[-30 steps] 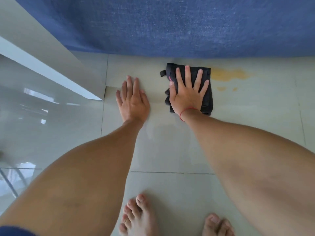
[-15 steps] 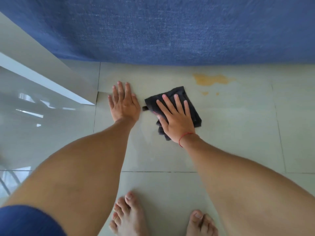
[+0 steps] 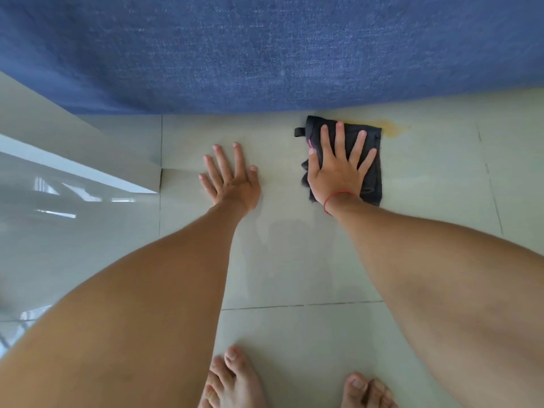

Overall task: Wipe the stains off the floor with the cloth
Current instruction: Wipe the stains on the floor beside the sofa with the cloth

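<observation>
We press our right hand, fingers spread flat, on the dark cloth. The cloth lies on the floor near the blue fabric, its far right corner over the yellow stain. Our left hand lies open, palm down, on bare tile.

No readable text, labels, brands, numbers or signs anywhere in frame.
</observation>
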`<action>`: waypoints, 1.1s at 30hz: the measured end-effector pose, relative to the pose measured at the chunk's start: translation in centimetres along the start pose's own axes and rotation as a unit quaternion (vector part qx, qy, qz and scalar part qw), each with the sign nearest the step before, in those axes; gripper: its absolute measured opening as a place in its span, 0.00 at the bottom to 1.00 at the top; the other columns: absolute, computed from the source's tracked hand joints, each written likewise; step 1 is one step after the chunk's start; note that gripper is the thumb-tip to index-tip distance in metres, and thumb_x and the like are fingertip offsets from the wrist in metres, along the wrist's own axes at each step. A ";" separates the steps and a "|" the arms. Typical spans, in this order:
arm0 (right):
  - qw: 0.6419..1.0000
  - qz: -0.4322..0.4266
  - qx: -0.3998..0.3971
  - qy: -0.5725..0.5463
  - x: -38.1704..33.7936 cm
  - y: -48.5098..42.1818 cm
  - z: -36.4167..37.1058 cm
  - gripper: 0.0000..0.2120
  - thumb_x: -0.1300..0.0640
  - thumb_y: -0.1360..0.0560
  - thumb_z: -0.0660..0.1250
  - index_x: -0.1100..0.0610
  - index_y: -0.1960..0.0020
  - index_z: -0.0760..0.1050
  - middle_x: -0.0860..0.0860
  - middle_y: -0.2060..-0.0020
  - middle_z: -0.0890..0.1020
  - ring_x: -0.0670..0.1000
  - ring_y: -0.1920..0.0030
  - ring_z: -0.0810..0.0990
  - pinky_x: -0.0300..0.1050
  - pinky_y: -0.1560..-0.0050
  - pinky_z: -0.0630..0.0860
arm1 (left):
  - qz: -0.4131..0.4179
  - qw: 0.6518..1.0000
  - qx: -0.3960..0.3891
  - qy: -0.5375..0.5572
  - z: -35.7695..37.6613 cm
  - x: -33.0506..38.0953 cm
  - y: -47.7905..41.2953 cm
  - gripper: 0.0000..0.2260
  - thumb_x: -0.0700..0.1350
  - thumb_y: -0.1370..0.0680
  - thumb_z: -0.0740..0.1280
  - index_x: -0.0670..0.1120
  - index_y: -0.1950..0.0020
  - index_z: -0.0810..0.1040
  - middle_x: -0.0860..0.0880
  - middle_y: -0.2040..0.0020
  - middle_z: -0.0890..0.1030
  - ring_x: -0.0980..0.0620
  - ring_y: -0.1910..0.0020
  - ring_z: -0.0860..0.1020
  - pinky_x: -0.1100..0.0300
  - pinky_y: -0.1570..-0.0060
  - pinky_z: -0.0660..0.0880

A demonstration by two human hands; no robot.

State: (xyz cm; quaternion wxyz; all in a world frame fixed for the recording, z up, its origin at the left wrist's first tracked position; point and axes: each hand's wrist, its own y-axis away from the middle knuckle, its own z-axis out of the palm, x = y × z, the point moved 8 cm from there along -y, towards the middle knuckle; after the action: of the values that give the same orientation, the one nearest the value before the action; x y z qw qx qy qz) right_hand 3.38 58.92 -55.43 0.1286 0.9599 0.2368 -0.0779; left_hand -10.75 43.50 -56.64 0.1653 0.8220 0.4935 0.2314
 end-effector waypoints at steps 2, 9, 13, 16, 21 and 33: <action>1.000 -0.017 0.011 0.007 -1.5 -0.3 0.1 0.25 0.43 0.19 0.46 0.44 0.23 0.49 0.46 0.21 0.49 0.62 0.23 0.42 0.67 0.27 0.38 | 0.000 1.000 -0.003 -0.002 0.1 0.0 0.0 0.26 0.56 0.18 0.43 0.58 0.23 0.35 0.49 0.23 0.30 0.47 0.24 0.31 0.46 0.27 0.32; 0.989 -0.148 -0.017 0.005 -5.0 3.7 1.3 0.25 0.45 0.19 0.50 0.46 0.23 0.53 0.46 0.22 0.52 0.60 0.22 0.46 0.63 0.26 0.39 | -0.012 0.999 -0.025 0.018 -0.3 0.0 0.1 0.26 0.55 0.17 0.44 0.59 0.23 0.36 0.50 0.23 0.30 0.48 0.24 0.31 0.47 0.26 0.33; 0.983 -0.179 -0.025 0.023 -2.0 6.1 1.1 0.25 0.45 0.19 0.46 0.46 0.23 0.53 0.45 0.22 0.53 0.56 0.22 0.48 0.57 0.25 0.39 | -0.002 0.999 0.032 0.025 -1.2 1.0 0.6 0.25 0.54 0.17 0.45 0.57 0.21 0.41 0.47 0.21 0.35 0.47 0.23 0.34 0.44 0.27 0.34; 0.987 -0.152 -0.024 0.036 1.9 6.7 0.2 0.26 0.44 0.20 0.44 0.45 0.23 0.51 0.44 0.22 0.52 0.54 0.21 0.48 0.55 0.24 0.40 | 0.043 0.998 0.040 -0.005 -1.1 3.5 0.6 0.25 0.56 0.18 0.44 0.57 0.21 0.41 0.47 0.21 0.35 0.46 0.23 0.35 0.42 0.27 0.34; 0.996 -0.088 -0.014 0.028 3.8 3.6 -0.7 0.25 0.44 0.19 0.46 0.44 0.23 0.49 0.43 0.22 0.50 0.54 0.22 0.45 0.59 0.24 0.39 | 0.059 0.998 0.016 -0.032 0.3 4.5 0.2 0.26 0.58 0.18 0.42 0.58 0.22 0.37 0.47 0.22 0.32 0.46 0.23 0.33 0.42 0.27 0.34; 0.999 -0.045 0.014 -0.005 -3.3 -2.9 -0.4 0.26 0.44 0.20 0.49 0.45 0.23 0.53 0.46 0.22 0.52 0.62 0.22 0.43 0.67 0.28 0.38 | 0.040 0.998 -0.055 -0.009 0.3 4.3 -0.3 0.25 0.56 0.18 0.43 0.61 0.24 0.35 0.50 0.24 0.28 0.49 0.25 0.29 0.44 0.28 0.31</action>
State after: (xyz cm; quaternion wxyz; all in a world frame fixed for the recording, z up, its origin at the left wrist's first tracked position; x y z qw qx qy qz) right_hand -0.84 60.10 -55.02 0.1131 0.9495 0.2781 -0.0916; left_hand -9.04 47.47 -56.05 0.2052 0.8325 0.4454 0.2576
